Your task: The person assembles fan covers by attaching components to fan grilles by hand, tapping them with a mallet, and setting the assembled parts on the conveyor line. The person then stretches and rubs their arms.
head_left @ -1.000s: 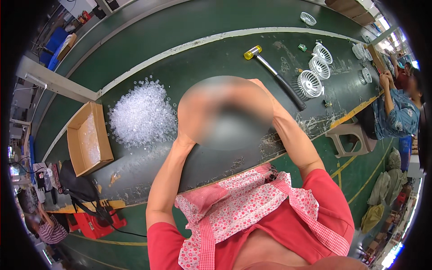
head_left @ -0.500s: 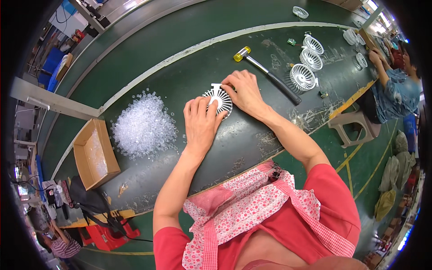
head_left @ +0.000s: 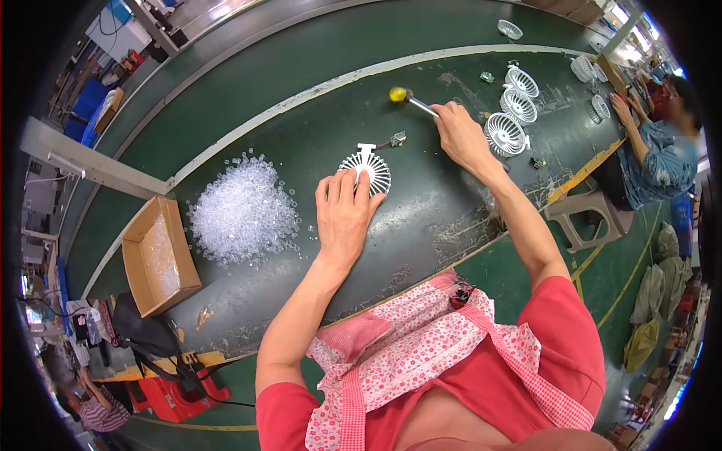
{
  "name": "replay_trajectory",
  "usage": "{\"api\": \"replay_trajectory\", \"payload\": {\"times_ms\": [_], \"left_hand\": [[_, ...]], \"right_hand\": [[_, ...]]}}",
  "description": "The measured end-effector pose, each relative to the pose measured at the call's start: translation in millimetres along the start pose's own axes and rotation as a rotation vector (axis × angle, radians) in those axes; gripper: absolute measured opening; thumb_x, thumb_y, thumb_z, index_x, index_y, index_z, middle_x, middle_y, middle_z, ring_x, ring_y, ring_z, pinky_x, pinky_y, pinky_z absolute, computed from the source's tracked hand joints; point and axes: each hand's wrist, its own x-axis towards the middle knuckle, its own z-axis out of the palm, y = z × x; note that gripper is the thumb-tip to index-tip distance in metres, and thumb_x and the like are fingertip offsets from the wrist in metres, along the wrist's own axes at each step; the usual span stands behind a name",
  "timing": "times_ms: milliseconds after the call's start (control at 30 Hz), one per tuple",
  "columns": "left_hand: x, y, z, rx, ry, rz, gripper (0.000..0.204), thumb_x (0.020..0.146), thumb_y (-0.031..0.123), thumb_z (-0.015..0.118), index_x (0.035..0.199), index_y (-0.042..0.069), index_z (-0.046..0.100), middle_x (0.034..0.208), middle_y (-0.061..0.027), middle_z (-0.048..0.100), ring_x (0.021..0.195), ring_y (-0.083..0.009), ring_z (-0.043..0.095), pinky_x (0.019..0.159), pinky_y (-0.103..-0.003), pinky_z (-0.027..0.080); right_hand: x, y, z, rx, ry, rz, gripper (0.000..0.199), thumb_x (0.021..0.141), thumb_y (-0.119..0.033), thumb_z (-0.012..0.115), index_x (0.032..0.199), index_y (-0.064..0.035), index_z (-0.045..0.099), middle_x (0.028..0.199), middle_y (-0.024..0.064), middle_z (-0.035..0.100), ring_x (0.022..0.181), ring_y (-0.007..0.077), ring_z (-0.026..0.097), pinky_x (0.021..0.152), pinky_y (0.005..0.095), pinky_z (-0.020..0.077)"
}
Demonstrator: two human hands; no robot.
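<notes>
Your right hand had left the white slotted disc and gripped the hammer by its handle, uncovering a small circuit board, while your left hand kept holding the disc against the table.

The slatted disc is white, the hammer yellow-headed and silver-shafted. The bench is dark green, the small pieces colourless, the apron white with red-pink florals (its straps red-and-white checked).
</notes>
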Motion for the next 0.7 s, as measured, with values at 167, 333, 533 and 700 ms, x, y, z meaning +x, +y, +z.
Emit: {"api": "replay_trajectory", "payload": {"times_ms": [167,333,533,700], "left_hand": [[0.3,2.4,-5.8,0.006,0.010,-0.007,0.046,0.073,0.022,0.080,0.111,0.002,0.063,0.106,-0.0106,0.060,0.103,-0.0281,0.058,0.091,-0.042,0.044],[-0.8,5.1,-4.5,-0.025,0.004,-0.015,0.044,0.076,0.025,0.079,0.110,0.002,0.064,0.105,-0.0094,0.060,0.101,-0.0269,0.058,0.090,-0.041,0.043],[5.8,-34.1,-27.2,-0.036,0.024,-0.080,0.029,0.077,0.021,0.077,0.101,0.008,0.067,0.093,-0.0041,0.061,0.095,-0.0235,0.058,0.089,-0.041,0.039],[4.2,-70.0,-48.0,0.145,-0.098,-0.361,0.020,0.075,0.013,0.078,0.092,0.007,0.071,0.093,-0.0082,0.063,0.096,-0.0277,0.055,0.086,-0.043,0.038]], "right_hand": [[-2.2,-76.2,-74.9,0.458,0.208,-0.096,0.031,0.097,-0.005,0.056,0.128,-0.0044,0.060,0.081,0.0126,0.055,0.068,0.0251,0.054,0.063,0.0337,0.0446],[-33.0,-69.0,-30.3,0.263,-0.172,-0.156,0.030,0.096,-0.018,0.059,0.124,-0.0073,0.062,0.099,0.0196,0.068,0.087,0.0411,0.065,0.072,0.0464,0.0532],[-1.2,-22.3,-15.5,0.038,-0.009,-0.060,0.027,0.093,-0.016,0.062,0.118,-0.0061,0.064,0.104,0.0150,0.065,0.095,0.0369,0.062,0.079,0.0451,0.0491],[17.5,-36.7,-19.3,0.169,-0.008,-0.216,0.034,0.089,-0.012,0.067,0.121,-0.0040,0.063,0.117,0.0166,0.063,0.108,0.0364,0.057,0.094,0.0437,0.0451]]}}
